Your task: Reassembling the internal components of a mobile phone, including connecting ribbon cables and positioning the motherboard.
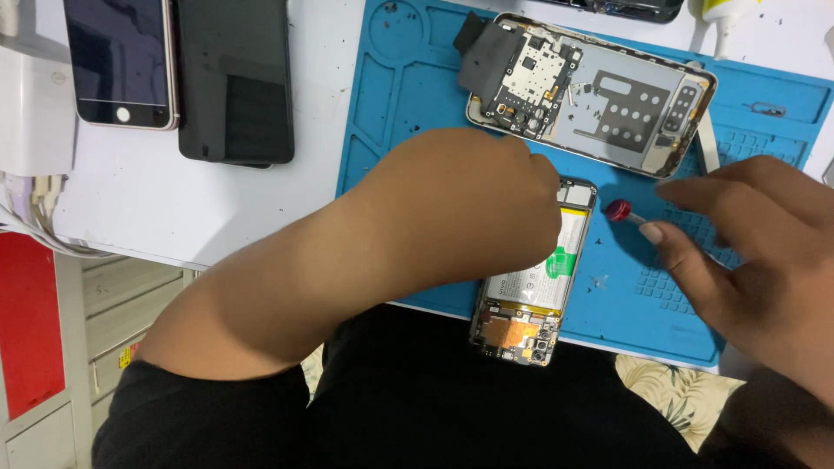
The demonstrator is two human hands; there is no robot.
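The left hand (486, 200) lies across the near opened phone (532, 287), which rests on the blue work mat (382, 113) at the near edge of the bench (174, 208). The hand covers the far half of that phone; its fingers are turned away from the camera, so whether they press, pinch or merely rest cannot be told. Beyond the heel of the hand, toward the person, the phone's battery with a green tab and its bare circuit boards are exposed.

The right hand (756, 252) sits to the right of the phone, fingers narrowed about a slim tool with a red head (618, 209). The thumb and forefinger pinch the shaft near its tail; the red end points toward the left hand and lies just beside the phone's edge, apart from it.

Past both hands, a second opened phone (599, 95) lies on the mat with its board and metal shield uncovered. Well to the left of the left hand, off the mat, two closed phones (182, 69) lie side by side.

Judgement on handling: the near phone looks light, stiff and thin, yet fragile with its back removed. The metal frame along the long edges looks the sound place to hold; the battery face and boards should take no pressure. The tool is light and small, apt to roll if released.
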